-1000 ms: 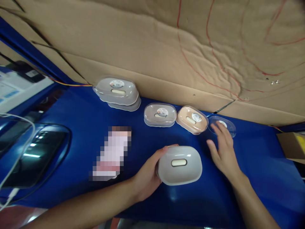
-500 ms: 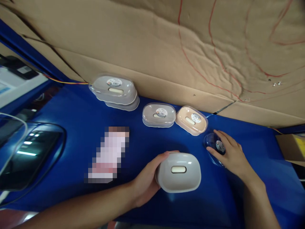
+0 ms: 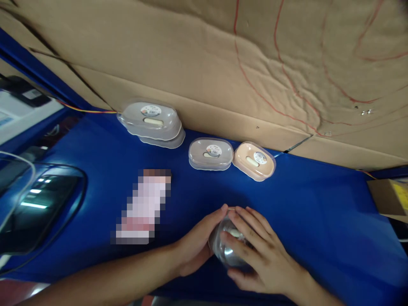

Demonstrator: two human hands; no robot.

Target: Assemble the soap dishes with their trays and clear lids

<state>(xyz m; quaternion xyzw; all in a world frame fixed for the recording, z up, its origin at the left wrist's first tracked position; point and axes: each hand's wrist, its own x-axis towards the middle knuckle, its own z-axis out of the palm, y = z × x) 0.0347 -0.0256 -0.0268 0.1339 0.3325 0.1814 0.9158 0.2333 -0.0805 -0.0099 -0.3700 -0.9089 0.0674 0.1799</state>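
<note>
And here you are, both hands together at the lower centre of the frame, just right of the middle! Your left-hand grip [image 3: 199,242] is curled around the side of a grey, rounded oblong plastic dish [image 3: 215,244], thumb up by the far rim. Your right-hand grip [image 3: 267,257] is arched over a clear, domed plastic cover [image 3: 228,251], fingers spread across it and thumb tucked at the near side.

Watch that edge! I'd say the danger is the cover sitting crooked: press harder on one side and it could ride up on the rim, or skid off that slick surface. A fingertip caught between cover and rim could cause the same trouble. Whether it's seated, I can't tell; your fingers hide the join.

As for looks, the dish is smooth and pale under the cover, bright glints on the plastic, a bit of the cream, pill-shaped insert [image 3: 236,233] peeking between your fingers.

Beyond, on the blue desk [image 3: 325,204], left of centre, lies a pinkish-white oblong [image 3: 143,208], pixelated past recognition. Further out, in the middle of the frame, a grey covered dish [image 3: 196,158] sits touching a peach covered dish [image 3: 250,170]. Furthest, upper left of centre, a stack of grey covered dishes [image 3: 165,123] stands against the brown cardboard wall [image 3: 178,63].
</note>
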